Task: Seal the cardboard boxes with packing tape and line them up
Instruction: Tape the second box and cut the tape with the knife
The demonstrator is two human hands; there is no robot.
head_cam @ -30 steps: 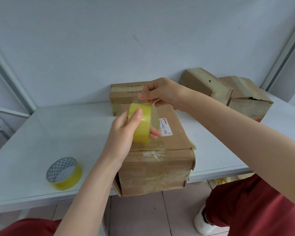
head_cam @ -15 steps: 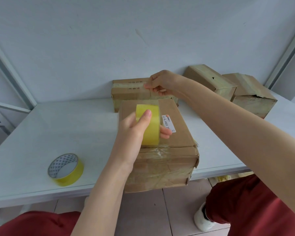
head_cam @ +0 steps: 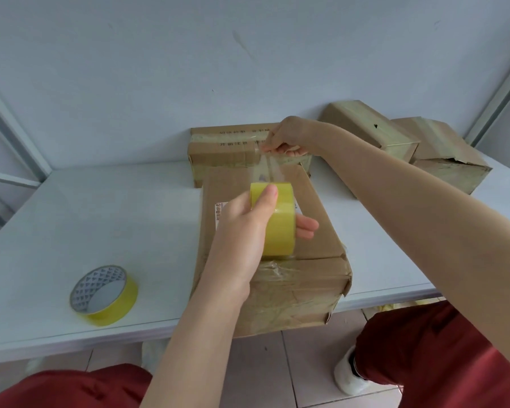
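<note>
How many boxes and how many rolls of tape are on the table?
Cardboard boxes: 4 (near box, back box with printing, tilted box, right box)
Yellow tape rolls: 2 (roll held by the left hand, roll lying on the table)
Total: 6

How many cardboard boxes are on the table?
4: one nearest box under the hands, one box behind it by the wall, two boxes at the back right.

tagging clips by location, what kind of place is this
Probably a small packing or shipping workspace: taped cardboard boxes against a bare wall, a spare tape roll on a plain white table, tiled floor below.
</note>
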